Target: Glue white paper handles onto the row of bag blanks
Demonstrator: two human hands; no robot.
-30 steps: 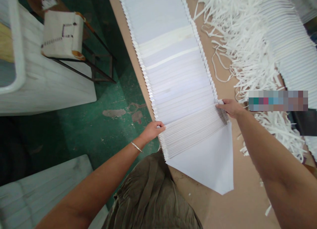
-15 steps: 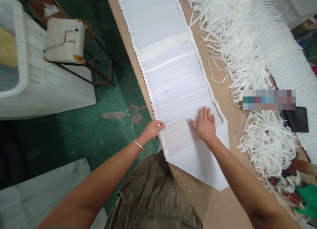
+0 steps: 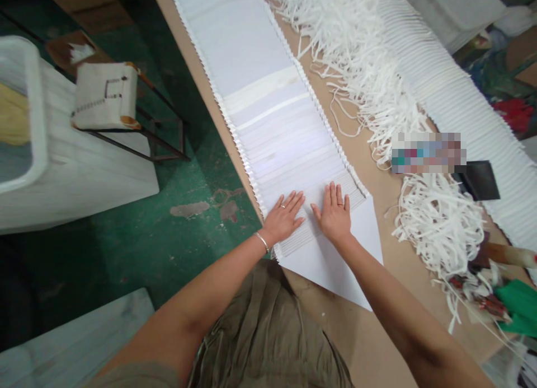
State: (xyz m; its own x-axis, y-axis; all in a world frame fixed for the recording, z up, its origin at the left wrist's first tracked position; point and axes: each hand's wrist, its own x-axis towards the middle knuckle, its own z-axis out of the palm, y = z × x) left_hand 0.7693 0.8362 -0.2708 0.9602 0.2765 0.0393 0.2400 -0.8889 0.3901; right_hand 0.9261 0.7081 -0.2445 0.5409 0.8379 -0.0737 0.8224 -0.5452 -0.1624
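A long row of overlapping white paper sheets (image 3: 268, 108) runs up the brown table (image 3: 377, 343) near its left edge. My left hand (image 3: 284, 217) lies flat and open on the near end of the row, fingers spread, a bracelet on its wrist. Beside it, my right hand (image 3: 334, 213) also presses flat and open on the sheets. One larger white sheet (image 3: 335, 259) sticks out below both hands with its corner pointing toward me.
A heap of white strips (image 3: 377, 74) lies right of the row, with a second fanned row of white pieces (image 3: 457, 102) beyond it. A black object (image 3: 480, 180) and green material (image 3: 520, 307) sit at the right. A stool (image 3: 107, 94) stands on the green floor to the left.
My left hand left the row's left edge and opened flat on the sheets. My right hand came off the right edge and settled flat next to it. The view shifted left.
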